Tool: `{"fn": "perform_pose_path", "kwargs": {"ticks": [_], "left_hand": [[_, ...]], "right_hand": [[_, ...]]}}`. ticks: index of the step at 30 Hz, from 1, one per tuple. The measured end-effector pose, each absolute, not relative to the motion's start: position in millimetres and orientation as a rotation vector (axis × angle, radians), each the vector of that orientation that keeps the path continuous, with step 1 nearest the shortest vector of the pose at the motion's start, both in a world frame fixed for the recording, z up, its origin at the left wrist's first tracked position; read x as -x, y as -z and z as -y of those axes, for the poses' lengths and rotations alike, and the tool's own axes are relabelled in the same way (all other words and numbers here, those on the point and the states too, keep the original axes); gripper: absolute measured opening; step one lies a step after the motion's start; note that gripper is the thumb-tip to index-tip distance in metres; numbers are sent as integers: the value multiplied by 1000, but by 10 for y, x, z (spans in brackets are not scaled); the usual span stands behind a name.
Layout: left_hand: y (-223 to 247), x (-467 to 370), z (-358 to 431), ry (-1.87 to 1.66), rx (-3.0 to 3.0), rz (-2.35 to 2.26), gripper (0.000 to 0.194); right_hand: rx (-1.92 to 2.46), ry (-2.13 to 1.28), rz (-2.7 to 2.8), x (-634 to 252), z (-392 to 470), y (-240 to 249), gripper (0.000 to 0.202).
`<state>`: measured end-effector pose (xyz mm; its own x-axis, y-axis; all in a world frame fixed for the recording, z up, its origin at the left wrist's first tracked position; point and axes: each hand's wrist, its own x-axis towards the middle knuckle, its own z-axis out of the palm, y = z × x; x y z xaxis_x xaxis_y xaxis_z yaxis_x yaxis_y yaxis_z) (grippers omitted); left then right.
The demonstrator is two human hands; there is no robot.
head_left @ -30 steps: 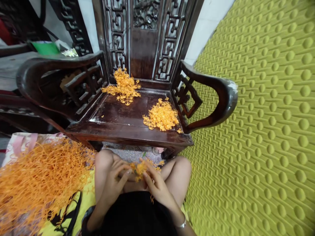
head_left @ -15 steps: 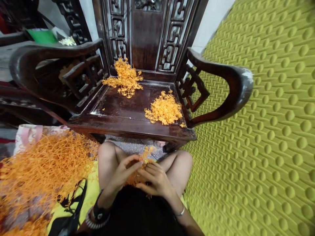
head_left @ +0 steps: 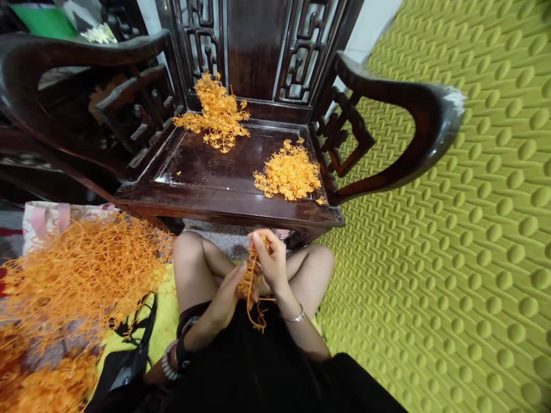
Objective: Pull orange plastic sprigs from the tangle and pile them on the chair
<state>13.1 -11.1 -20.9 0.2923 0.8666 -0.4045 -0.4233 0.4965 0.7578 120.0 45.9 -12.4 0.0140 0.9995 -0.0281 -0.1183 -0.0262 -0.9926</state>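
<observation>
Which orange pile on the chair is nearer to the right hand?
The right pile, near the front of the seat, ahead of the right hand; the left pile lies farther back.

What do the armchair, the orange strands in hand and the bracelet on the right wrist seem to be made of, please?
Armchair: wood, seemingly lacquered, judging by its dark brown tone and glossy highlights.
Orange strands: perhaps matte plastic, possibly plant stems, from their thin, curling look.
Bracelet: probably polished metal, given its silvery shine.

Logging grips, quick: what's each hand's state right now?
Left hand: partly closed, holding orange strands.
Right hand: closed, pinching the orange strands higher up.
</observation>
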Motion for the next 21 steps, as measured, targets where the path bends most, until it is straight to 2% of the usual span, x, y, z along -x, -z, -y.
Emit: {"fn": "perform_pose_path", "kwargs": {"ticks": [9,12,16,21], "left_hand": [[302,-100,168,-606,-960,-745,51],[211,-48,206,-601,-1025,-735,53],[-80,71,303,-462,-1294,-753,45],[-365,152,361,-459,-1473,-710,41]], "right_hand": [[1179,-846,990,-1495,-638,5,62],[1180,-719,909,-1605,-574,-169,63],[1058,-540,880,-1598,-403,-503,62],[874,-329,884,-1554,-323,-847,62]]}}
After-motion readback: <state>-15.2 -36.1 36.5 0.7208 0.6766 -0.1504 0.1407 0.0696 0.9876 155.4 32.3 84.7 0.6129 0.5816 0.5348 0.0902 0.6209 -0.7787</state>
